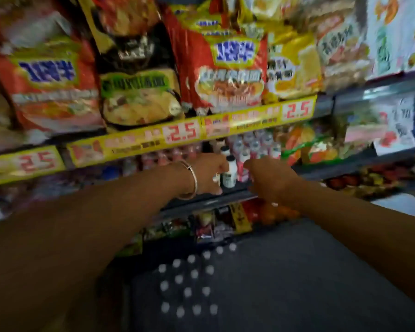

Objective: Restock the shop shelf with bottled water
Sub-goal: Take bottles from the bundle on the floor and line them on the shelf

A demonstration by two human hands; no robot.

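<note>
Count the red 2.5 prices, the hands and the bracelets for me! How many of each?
Red 2.5 prices: 3
Hands, the left hand and the right hand: 2
Bracelets, on the left wrist: 1
Total: 6

I see small bottles (230, 172) on the middle shelf (201, 202), noodle packets (139, 92) above, bottle caps (189, 283) below on the floor.
</note>
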